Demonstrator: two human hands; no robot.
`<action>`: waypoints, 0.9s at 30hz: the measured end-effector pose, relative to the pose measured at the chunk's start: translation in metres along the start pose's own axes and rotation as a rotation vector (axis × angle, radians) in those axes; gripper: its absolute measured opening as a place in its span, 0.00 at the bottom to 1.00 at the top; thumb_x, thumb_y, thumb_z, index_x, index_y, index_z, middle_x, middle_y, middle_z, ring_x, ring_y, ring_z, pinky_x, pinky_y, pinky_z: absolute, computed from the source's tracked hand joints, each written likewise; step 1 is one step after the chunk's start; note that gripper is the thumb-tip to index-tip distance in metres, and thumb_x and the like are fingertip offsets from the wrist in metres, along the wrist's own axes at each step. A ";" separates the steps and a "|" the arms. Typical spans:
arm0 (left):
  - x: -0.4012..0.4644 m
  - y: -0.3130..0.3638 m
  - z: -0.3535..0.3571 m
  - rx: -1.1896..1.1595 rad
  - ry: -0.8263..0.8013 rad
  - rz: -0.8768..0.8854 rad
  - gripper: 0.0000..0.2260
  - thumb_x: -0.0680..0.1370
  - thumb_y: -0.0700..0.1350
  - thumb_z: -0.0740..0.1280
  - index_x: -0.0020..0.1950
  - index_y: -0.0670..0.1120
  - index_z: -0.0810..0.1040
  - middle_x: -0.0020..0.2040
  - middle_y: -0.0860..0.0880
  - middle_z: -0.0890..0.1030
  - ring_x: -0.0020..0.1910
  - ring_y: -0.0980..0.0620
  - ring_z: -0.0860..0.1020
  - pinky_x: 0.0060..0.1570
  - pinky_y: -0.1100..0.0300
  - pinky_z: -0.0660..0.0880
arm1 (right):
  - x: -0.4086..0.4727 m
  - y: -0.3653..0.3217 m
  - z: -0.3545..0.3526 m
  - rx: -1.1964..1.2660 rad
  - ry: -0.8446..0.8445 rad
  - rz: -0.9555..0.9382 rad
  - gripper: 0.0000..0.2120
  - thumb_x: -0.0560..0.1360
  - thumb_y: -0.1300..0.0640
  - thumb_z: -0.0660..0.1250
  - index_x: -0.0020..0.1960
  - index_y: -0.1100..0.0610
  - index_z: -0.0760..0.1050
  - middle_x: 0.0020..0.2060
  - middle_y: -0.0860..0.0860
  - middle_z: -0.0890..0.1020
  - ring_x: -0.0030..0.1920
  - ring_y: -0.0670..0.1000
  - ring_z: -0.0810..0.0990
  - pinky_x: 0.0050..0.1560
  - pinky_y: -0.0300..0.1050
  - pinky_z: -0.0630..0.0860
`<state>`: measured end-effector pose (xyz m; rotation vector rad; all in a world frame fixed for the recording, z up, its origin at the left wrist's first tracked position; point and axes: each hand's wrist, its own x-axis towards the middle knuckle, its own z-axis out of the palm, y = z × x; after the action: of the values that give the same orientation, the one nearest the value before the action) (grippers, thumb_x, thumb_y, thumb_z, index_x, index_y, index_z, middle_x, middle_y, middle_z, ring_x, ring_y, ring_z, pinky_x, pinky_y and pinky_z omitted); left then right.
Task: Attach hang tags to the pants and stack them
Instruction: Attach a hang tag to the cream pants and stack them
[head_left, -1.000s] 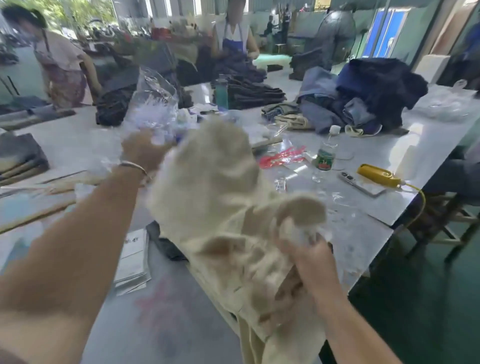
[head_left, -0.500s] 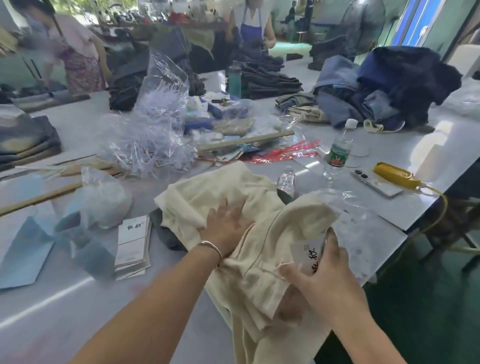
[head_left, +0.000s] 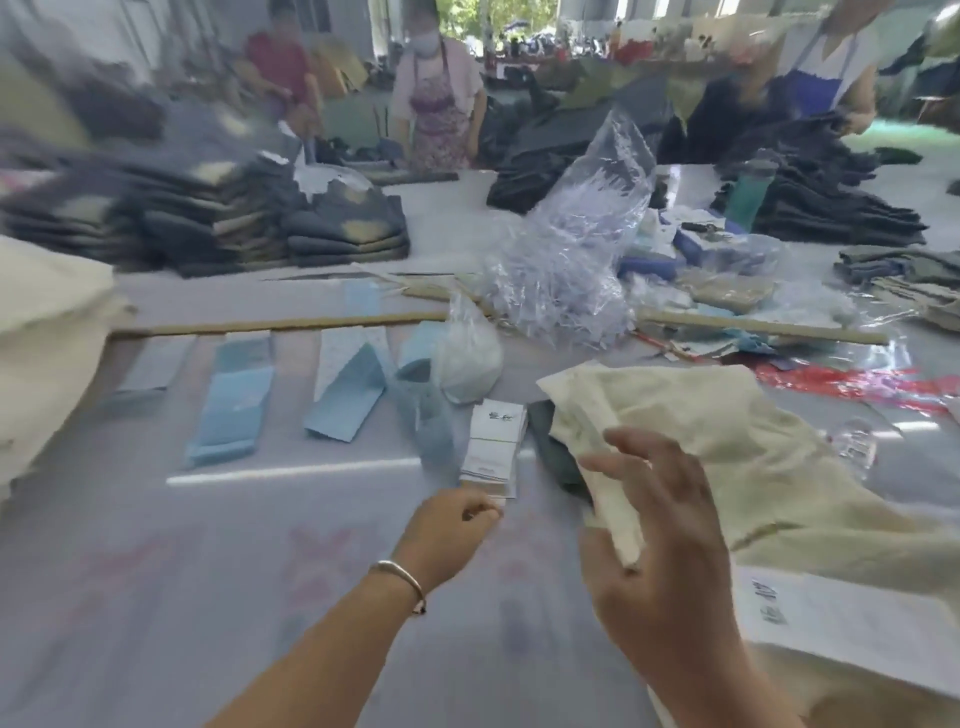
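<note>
Item: pants, cream, soft and rumpled, lying on the desk right of centre. Tags: small white stack just left of them. I judge my left hand should lift one tag only, sliding the top card off cleanly; its grip looks curled at the stack's near edge, though blur hides whether it grasps anything. Right hand: grip released, fingers spread above the pants' edge.

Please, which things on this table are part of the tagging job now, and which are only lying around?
Part of the job:
- cream pants
- white hang tags
- left hand, at the tags
- right hand, over the pants

Only lying around:
- blue paper sleeves
- clear plastic bag
- dark folded jeans
- green bottle
</note>
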<state>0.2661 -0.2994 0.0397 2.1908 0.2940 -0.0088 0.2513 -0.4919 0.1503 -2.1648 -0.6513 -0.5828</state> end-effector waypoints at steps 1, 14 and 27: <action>-0.014 -0.021 -0.018 -0.039 0.043 -0.059 0.08 0.78 0.42 0.66 0.41 0.52 0.80 0.38 0.56 0.80 0.39 0.59 0.78 0.42 0.70 0.71 | 0.000 -0.010 0.023 0.042 -0.061 -0.004 0.19 0.60 0.65 0.66 0.51 0.60 0.81 0.56 0.54 0.78 0.56 0.56 0.75 0.61 0.40 0.69; -0.129 -0.196 -0.332 0.265 0.884 -0.212 0.02 0.72 0.39 0.73 0.40 0.44 0.82 0.39 0.46 0.82 0.38 0.48 0.77 0.43 0.55 0.73 | 0.001 -0.202 0.292 0.365 -0.677 -0.077 0.18 0.65 0.70 0.72 0.42 0.47 0.78 0.38 0.40 0.79 0.41 0.42 0.78 0.40 0.33 0.73; -0.096 -0.365 -0.594 0.668 0.610 -0.760 0.16 0.79 0.60 0.60 0.51 0.47 0.75 0.57 0.43 0.80 0.53 0.41 0.77 0.48 0.55 0.72 | 0.061 -0.341 0.473 0.290 -0.946 -0.057 0.12 0.72 0.62 0.67 0.38 0.45 0.76 0.33 0.42 0.80 0.33 0.42 0.77 0.35 0.36 0.72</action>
<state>0.0349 0.3606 0.1152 2.5305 1.6490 0.1622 0.1772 0.0871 0.0970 -2.0621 -1.1942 0.5462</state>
